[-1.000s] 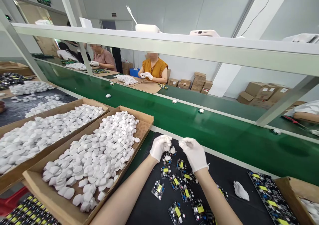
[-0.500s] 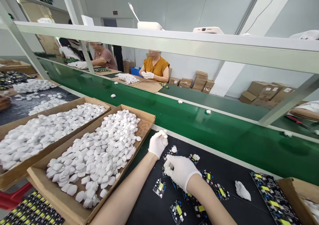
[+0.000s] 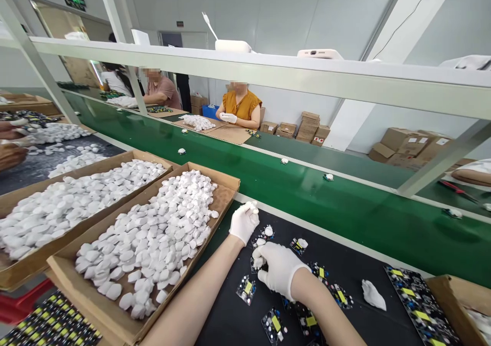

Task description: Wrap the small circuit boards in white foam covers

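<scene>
My left hand [image 3: 244, 223], in a white glove, is raised at the far edge of the black work surface, its fingers curled inward; whatever they hold is hidden. Lower and to the right, my gloved right hand [image 3: 282, 268] bends its fingers down over a small circuit board [image 3: 253, 267], mostly covered by them. I cannot make out what is between the fingertips. Just beyond them a white pad [image 3: 261, 242] lies on another board. Around the right hand are several loose boards with yellow parts, including one board [image 3: 246, 290] to its left.
A cardboard tray [image 3: 226, 192] heaped with white pads stands left of my arms, beside a second tray [image 3: 115, 163]. The green conveyor belt [image 3: 245, 169] carries padded boards. A crumpled white glove-like piece [image 3: 373, 295] and a board panel [image 3: 416, 305] lie right. Co-workers sit opposite; another's hands show left.
My right hand has drawn back slightly, exposing a white pad on a board beyond its fingertips. My left hand is nearly still. Boards on the belt have travelled right.
</scene>
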